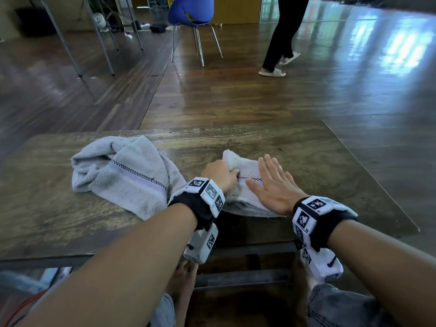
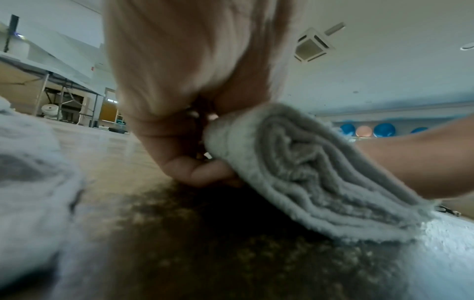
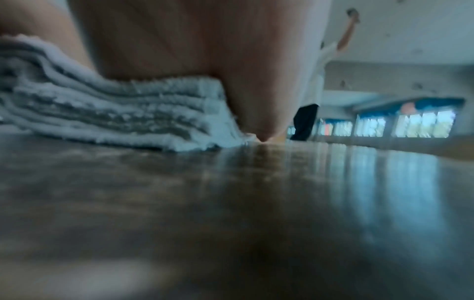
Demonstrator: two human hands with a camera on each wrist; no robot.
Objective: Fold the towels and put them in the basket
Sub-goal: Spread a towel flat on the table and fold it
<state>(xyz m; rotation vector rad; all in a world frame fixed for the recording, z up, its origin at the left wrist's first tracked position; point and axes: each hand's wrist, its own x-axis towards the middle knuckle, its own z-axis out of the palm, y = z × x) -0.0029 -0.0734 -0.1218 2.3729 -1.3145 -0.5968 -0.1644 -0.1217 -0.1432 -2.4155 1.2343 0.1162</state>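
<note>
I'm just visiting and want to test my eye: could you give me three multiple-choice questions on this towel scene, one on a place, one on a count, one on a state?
1. Where does the crumpled towel lie from the folded towel?
A. To its left on the table
B. On top of it
C. On the floor

2. How many towels are on the table?
A. One
B. Two
C. Four

3. What is the right hand doing?
A. Clenched in a fist, holding nothing
B. Lying flat with straight fingers on the folded towel
C. Lifting the chair

Answers:
1 A: the head view shows it left of the folded one, on the tabletop.
2 B: only a crumpled and a folded one show.
3 B: its fingers are straight on the towel, while the left hand grips the thick folded end.
</note>
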